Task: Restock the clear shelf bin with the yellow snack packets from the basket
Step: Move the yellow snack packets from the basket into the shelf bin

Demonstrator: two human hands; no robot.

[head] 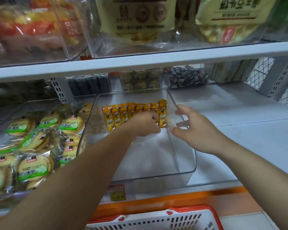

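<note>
Inside the clear shelf bin (pixel 186 165), toward its rear wall, a row of yellow snack packets (pixel 123 116) was seen standing side by side, each with its long axis running from the bin's front toward its rear and leaning slightly back. The row spanned from near the bin's left wall to near its right wall, and the front part of the bin floor was left bare. The left hand (pixel 144 124) was reached into the bin and laid against the right half of the row, fingers curled on the packets there; whether a packet was actually pinched between them could not be told. The right hand (pixel 191 130) was held at the bin's right wall, fingers spread apart and gripping nothing, just beside the rim. The rightmost packet (pixel 162 113) stood a little taller than its neighbours, between the two hands and touching the left one. The left hand was judged the nearer for any straightening of the row. The basket (pixel 156 219) lay below the shelf's front edge, its contents out of view.
</note>
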